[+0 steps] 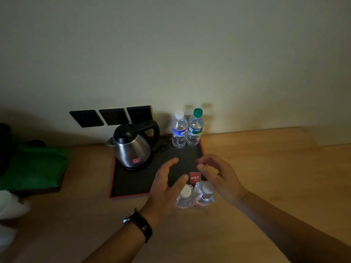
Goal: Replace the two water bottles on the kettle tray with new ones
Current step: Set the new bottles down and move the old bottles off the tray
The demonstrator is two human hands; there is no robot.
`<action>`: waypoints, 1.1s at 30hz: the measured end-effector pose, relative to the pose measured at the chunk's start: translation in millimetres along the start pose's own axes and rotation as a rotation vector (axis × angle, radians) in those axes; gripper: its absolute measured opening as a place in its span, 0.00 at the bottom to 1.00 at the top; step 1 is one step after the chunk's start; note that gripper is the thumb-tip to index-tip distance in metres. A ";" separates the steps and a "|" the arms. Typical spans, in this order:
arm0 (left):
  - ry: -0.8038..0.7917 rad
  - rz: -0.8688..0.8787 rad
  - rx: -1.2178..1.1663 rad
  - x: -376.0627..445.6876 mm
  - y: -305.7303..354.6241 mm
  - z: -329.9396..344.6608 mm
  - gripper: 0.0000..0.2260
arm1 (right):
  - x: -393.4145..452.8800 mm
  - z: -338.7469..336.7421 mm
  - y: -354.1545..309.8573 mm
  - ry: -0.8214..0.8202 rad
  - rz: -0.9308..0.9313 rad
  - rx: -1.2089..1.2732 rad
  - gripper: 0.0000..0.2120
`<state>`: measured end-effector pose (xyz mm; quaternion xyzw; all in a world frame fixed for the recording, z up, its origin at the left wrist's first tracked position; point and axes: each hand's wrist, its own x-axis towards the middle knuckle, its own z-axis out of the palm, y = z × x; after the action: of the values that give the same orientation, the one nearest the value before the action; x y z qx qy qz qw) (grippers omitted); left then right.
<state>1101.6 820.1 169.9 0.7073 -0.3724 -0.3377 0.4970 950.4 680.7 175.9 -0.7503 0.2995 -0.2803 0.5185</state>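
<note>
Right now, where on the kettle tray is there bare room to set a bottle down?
The tray is bare in its middle, between the kettle and the upright bottles, and along its near-left edge. The near-right corner is crowded by both hands and two white-capped bottles.

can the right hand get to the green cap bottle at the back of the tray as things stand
Probably yes. The right hand is open and holds nothing, and the bare tray lies between it and the green cap bottle. The kettle stands off to the left.
</note>
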 end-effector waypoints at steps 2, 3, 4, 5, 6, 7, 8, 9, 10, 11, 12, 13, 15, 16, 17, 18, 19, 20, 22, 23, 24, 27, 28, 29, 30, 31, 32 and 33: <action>0.035 0.043 0.004 26.6 15.0 -11.0 0.25 | 29.6 -7.0 -6.7 -0.024 0.022 -0.104 0.12; 0.051 0.063 0.029 44.0 22.6 -15.2 0.22 | 46.8 -9.8 -9.0 -0.031 0.010 -0.181 0.11; 0.069 0.085 0.078 63.6 29.5 -18.5 0.21 | 64.7 -12.1 -11.5 -0.033 -0.020 -0.251 0.10; 0.082 0.102 0.137 84.3 36.3 -21.5 0.21 | 83.0 -14.4 -12.7 -0.030 -0.058 -0.311 0.10; 0.088 0.111 0.191 105.2 42.3 -23.0 0.22 | 101.3 -16.0 -12.4 -0.023 -0.089 -0.373 0.12; 0.090 0.111 0.231 125.0 47.8 -23.4 0.24 | 119.0 -16.8 -10.4 -0.020 -0.104 -0.447 0.16; 0.092 0.104 0.262 143.4 52.2 -22.8 0.26 | 135.6 -17.5 -8.3 -0.022 -0.093 -0.519 0.20; 0.091 0.088 0.285 160.5 55.2 -21.2 0.29 | 150.2 -18.2 -7.6 -0.030 -0.052 -0.569 0.24; 0.086 0.061 0.301 176.1 56.5 -19.3 0.31 | 162.5 -18.6 -7.2 -0.040 0.007 -0.585 0.28; 0.079 0.025 0.303 189.4 56.5 -17.1 0.33 | 172.2 -18.4 -6.4 -0.049 0.063 -0.571 0.31; 0.071 -0.014 0.293 200.3 54.8 -14.8 0.34 | 180.2 -17.9 -5.3 -0.054 0.109 -0.536 0.34; 0.064 -0.050 0.275 209.1 51.5 -12.5 0.33 | 186.4 -17.3 -3.2 -0.052 0.148 -0.479 0.34; 0.066 -0.089 0.257 219.5 41.2 -7.8 0.27 | 192.9 -15.5 3.4 -0.039 0.193 -0.369 0.29; 0.076 -0.087 0.257 221.7 36.7 -5.6 0.23 | 194.1 -14.8 7.5 -0.029 0.194 -0.364 0.25; 0.090 -0.081 0.247 222.6 32.8 -3.1 0.19 | 194.0 -14.8 12.3 -0.018 0.194 -0.376 0.20; 0.105 -0.076 0.227 221.8 29.9 -1.7 0.16 | 193.3 -14.6 16.4 -0.008 0.200 -0.378 0.16; 0.121 -0.068 0.210 220.5 29.1 -1.3 0.14 | 192.5 -14.2 18.7 -0.005 0.206 -0.368 0.15; 0.130 -0.059 0.205 218.9 29.6 -0.2 0.12 | 191.1 -14.5 20.8 -0.009 0.210 -0.357 0.14; 0.124 -0.050 0.209 215.3 32.6 2.0 0.11 | 186.0 -17.9 24.0 -0.013 0.198 -0.328 0.13; 0.116 -0.046 0.213 213.0 35.7 3.0 0.13 | 182.5 -20.7 24.6 -0.007 0.183 -0.310 0.13; 0.108 -0.037 0.223 210.2 40.1 3.8 0.15 | 178.1 -24.8 24.1 0.000 0.172 -0.292 0.12; 0.064 0.053 0.263 202.1 59.1 8.8 0.16 | 159.2 -42.8 19.4 0.043 0.168 -0.220 0.13; 0.037 0.098 0.283 198.9 67.3 12.9 0.15 | 151.3 -51.0 17.3 0.071 0.169 -0.200 0.15; 0.008 0.142 0.306 196.3 76.1 18.9 0.14 | 143.0 -61.0 15.3 0.104 0.171 -0.186 0.16; -0.025 0.174 0.325 194.1 85.2 26.1 0.15 | 135.1 -71.9 13.7 0.133 0.174 -0.179 0.17; -0.064 0.192 0.333 192.2 93.8 35.3 0.17 | 126.3 -83.9 12.6 0.162 0.179 -0.179 0.18; -0.106 0.208 0.324 190.8 102.5 47.1 0.18 | 116.5 -97.3 11.7 0.192 0.187 -0.185 0.18; -0.148 0.228 0.308 189.5 110.5 61.2 0.16 | 106.2 -111.5 11.3 0.225 0.196 -0.190 0.19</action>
<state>1122.3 603.7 238.0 0.7014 -0.5328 -0.2695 0.3893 937.5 530.9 210.9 -0.7270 0.4527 -0.2809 0.4332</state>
